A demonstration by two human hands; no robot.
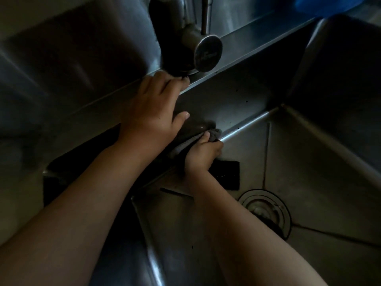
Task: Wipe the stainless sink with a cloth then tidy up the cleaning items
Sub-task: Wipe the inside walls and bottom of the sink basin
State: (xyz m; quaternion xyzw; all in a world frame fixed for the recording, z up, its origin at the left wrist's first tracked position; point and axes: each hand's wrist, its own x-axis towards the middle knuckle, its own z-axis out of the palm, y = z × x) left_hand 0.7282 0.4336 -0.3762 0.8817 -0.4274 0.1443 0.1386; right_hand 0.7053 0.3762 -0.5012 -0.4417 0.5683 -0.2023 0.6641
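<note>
While the right hand [203, 153] bunches the grey cloth [214, 134] in curled fingers and presses it into the crease where the far wall of the sink [309, 182] meets its floor, the wiping step is plainly in hand, and the tidying looks not yet begun. The left hand [152, 108] holds nothing. Its fingers drape over the ledge [251, 43] at the foot of the faucet [185, 38], thumb out and loose, seemingly as a brace. The cloth sits at the far side of the basin, left of the drain [266, 209] and just beyond a flat black pad [226, 175] lying on the floor.

The next move, as I judge it, calls for dragging the cloth rightward along that crease with firm pressure, then over the sloped floor panels toward the drain. The pad would need lifting to wipe beneath it.

Light is poor. The left part of the basin is lost in shadow under the left forearm. The pad could be a sponge or a mat. A blue thing [321, 5] at the far right is cut off by the frame, and much of the cloth is hidden by the right hand.
</note>
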